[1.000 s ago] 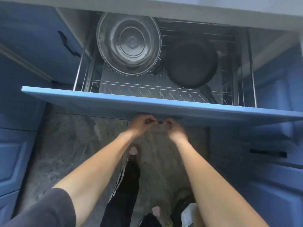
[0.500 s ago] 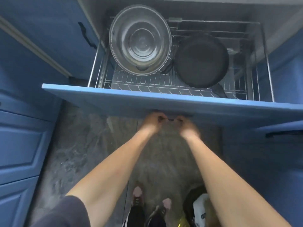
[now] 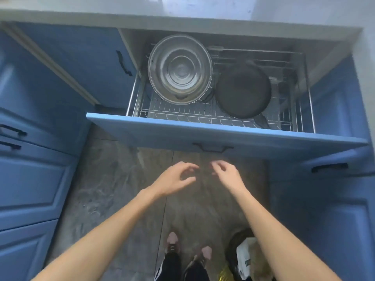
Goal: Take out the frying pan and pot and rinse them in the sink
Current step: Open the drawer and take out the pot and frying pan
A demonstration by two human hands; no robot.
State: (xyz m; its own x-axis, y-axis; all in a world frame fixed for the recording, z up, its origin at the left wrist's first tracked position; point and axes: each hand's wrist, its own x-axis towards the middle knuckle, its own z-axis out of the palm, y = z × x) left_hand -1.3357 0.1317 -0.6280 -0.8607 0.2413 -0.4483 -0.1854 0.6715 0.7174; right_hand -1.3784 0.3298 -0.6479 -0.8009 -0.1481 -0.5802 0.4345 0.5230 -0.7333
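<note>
A blue drawer (image 3: 162, 130) stands pulled out under the counter, with a wire rack inside. A shiny steel pot (image 3: 179, 68) leans on its side at the rack's left. To its right lies a black frying pan (image 3: 242, 90), its handle pointing toward the drawer front. My left hand (image 3: 174, 178) and my right hand (image 3: 228, 174) hover below the drawer's black handle (image 3: 212, 148), fingers curled apart, holding nothing.
Blue cabinet doors and drawers with black handles flank the open drawer, at left (image 3: 30, 179) and right (image 3: 332, 167). A pale countertop (image 3: 182, 19) runs above. On the grey stone floor are my feet (image 3: 172, 242) and a bin with a bag (image 3: 243, 258).
Both hands have let go of the drawer handle and dropped back below it, fingers now apart. The drawer sits further out, and the view has pulled back.
</note>
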